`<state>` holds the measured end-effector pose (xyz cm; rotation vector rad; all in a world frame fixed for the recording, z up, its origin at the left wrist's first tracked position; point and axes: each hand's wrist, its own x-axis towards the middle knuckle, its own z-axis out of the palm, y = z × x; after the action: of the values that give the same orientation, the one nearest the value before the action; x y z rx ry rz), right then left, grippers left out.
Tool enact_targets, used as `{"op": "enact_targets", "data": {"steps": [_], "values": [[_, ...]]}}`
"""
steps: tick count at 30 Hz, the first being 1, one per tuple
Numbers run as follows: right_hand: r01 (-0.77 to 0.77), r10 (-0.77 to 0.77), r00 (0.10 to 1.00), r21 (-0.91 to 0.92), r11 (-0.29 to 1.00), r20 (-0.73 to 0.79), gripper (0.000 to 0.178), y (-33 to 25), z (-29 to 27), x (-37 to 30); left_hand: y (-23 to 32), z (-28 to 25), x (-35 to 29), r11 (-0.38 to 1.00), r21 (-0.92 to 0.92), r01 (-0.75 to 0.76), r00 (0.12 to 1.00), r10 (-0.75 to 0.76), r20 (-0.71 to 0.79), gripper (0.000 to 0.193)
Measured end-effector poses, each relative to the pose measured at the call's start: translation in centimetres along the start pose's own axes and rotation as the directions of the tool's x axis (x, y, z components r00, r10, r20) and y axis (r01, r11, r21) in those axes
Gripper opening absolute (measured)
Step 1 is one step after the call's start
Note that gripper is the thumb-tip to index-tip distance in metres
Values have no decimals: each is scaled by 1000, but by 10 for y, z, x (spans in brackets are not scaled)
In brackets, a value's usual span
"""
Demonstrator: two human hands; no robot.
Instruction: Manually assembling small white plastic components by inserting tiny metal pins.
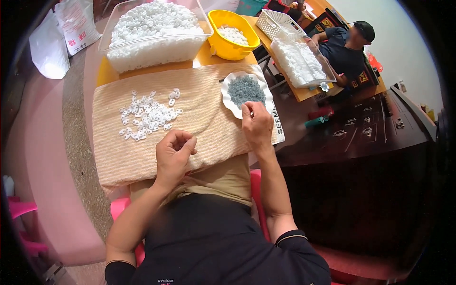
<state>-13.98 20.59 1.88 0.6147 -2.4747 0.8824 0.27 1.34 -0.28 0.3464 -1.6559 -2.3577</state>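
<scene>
My right hand (257, 126) reaches to the near edge of a white scalloped dish (229, 100), thumb and fingertips pinched together. Heaped in the dish are many tiny dark grey pieces (244, 90); whether one is between my fingertips is too small to tell. Closer to me, my left hand (174, 154) is closed, thumb pressed against the curled index finger. What it holds, if anything, is hidden. Beyond that hand, a loose spread of small white oval plastic parts (151, 114) with dark holes lies on the beige striped cloth (209, 137).
A large clear bin (161, 54) full of white parts stands at the back, beside a yellow basket (232, 50) with more. A person (344, 50) sits at another table on the right with a clear tub (304, 66). White sacks (52, 42) stand at the far left.
</scene>
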Motion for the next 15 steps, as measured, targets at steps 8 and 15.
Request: {"op": "enact_targets", "data": {"steps": [8, 15], "values": [[-394, -26, 845, 656, 644, 533, 14, -28, 9, -30, 4, 4, 0, 977, -144, 158, 987, -156, 25, 9], [-430, -139, 813, 744, 510, 565, 14, -53, 20, -44, 9, -3, 1, 918, -276, 286, 958, -264, 115, 12]]}}
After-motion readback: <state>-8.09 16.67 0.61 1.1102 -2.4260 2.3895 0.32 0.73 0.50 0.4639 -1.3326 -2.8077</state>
